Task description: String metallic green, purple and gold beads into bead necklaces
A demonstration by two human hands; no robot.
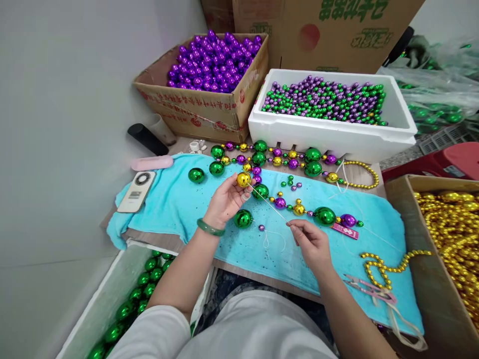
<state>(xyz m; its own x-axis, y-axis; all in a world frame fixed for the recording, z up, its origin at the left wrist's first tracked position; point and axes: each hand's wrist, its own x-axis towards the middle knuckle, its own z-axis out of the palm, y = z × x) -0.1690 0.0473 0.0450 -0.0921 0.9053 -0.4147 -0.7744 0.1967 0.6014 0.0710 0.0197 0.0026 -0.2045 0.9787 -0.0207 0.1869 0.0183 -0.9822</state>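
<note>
My left hand [229, 199] pinches a shiny gold bead [244, 179] above the turquoise towel [179, 199]. My right hand [310, 243] holds a long thin needle [270, 204], whose far tip meets the gold bead; whether it is inside the hole I cannot tell. Between and below the hands lie a large green bead [243, 218] and a small purple bead [261, 227] with a loop of white thread. Beyond them, a strung row of green, purple and gold beads [325, 216] runs to the right. A small pink packet [345, 231] lies under its end.
A carton of purple beads [209, 65] and a white foam box [329, 134] stand at the back. Pink-handled pliers [370, 289] and a gold bead chain [383, 267] lie at right, near a carton of gold strands [456, 249]. A phone [136, 192] rests at left.
</note>
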